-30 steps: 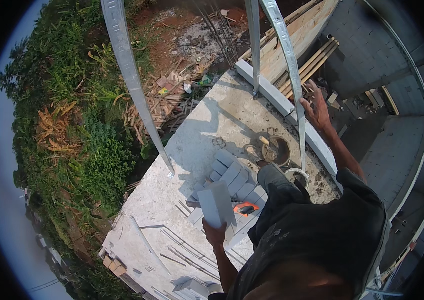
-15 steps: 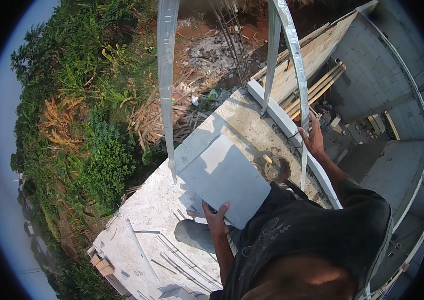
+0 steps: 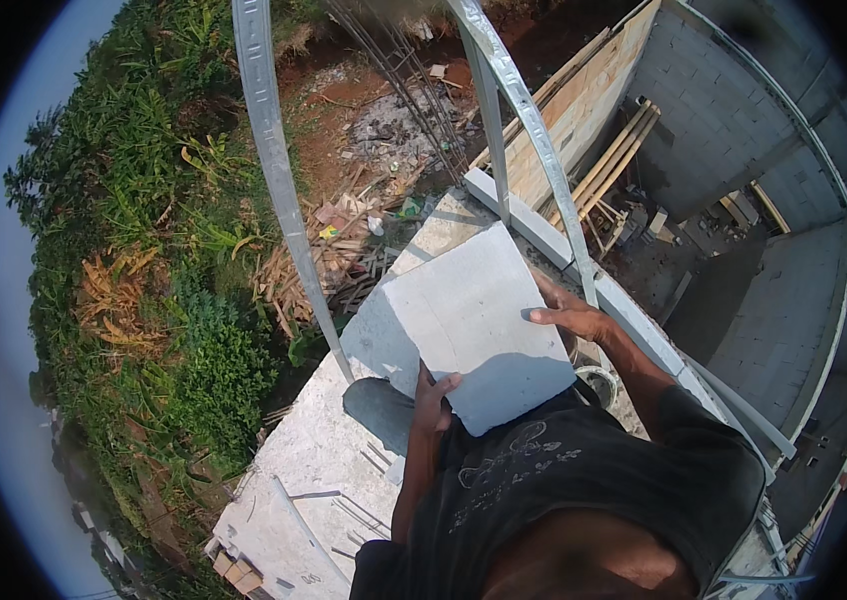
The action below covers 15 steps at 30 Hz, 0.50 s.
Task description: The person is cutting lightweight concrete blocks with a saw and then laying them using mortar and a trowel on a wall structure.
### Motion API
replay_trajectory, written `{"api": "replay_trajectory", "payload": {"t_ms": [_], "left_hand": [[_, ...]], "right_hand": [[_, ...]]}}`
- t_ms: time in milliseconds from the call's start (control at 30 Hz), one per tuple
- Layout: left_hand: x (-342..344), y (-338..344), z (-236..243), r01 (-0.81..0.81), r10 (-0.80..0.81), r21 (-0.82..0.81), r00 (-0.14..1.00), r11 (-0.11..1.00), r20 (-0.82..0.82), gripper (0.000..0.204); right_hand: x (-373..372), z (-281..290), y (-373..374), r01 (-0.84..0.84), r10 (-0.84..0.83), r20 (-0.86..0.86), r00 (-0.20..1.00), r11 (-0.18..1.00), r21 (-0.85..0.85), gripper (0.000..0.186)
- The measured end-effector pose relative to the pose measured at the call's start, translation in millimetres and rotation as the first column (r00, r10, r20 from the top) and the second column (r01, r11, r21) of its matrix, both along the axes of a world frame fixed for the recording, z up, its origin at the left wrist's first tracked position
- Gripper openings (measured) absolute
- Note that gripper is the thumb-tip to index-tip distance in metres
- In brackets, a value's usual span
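A pale grey lightweight block point(image 3: 474, 310) is held flat in front of my dark shirt, partly in shadow. My left hand point(image 3: 436, 398) grips its lower-left edge, thumb on the top face. My right hand point(image 3: 569, 314) is closed on its right edge, thumb over the top, beside a slanted galvanized steel channel point(image 3: 534, 120). My grey-clad leg point(image 3: 374, 410) shows left of the block. A white bucket point(image 3: 596, 385) is partly hidden behind the block and my right arm. The block hides most of what lies beneath it.
I am on a raised concrete slab point(image 3: 284, 450) with loose rods and an edge above greenery and debris. More upright channels point(image 3: 279, 180) stand around me. A row of white blocks point(image 3: 514, 210) lines the right edge, above a lower walled space with bamboo poles point(image 3: 614, 160).
The block has risen and turned from my left hand's hold into both hands. My right hand has left the steel channel and moved down-left onto the block's right edge.
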State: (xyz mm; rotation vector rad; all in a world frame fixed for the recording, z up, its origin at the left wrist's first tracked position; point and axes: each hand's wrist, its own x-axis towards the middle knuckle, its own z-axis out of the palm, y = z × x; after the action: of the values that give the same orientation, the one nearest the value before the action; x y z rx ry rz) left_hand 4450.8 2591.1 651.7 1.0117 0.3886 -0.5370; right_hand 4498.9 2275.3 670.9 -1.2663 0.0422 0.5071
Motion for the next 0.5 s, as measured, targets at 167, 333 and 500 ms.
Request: {"api": "replay_trajectory", "payload": {"t_ms": [167,333,500], "left_hand": [[14,-4,-21,0.011,-0.008,-0.059,0.999,0.998,0.050,0.084],[53,-5,-40,0.150,-0.158,-0.195,0.987,0.969,-0.026,0.080],[82,11,-10,0.061,-0.070,0.126,0.996,0.990,0.063,0.080]], "right_hand": [[19,19,18,0.020,-0.022,-0.058,0.998,0.999,-0.033,0.102],[34,27,26,0.140,-0.141,-0.016,0.990,0.989,-0.058,0.109],[40,21,29,0.285,-0.057,0.402,0.914,0.795,-0.535,0.102]]}}
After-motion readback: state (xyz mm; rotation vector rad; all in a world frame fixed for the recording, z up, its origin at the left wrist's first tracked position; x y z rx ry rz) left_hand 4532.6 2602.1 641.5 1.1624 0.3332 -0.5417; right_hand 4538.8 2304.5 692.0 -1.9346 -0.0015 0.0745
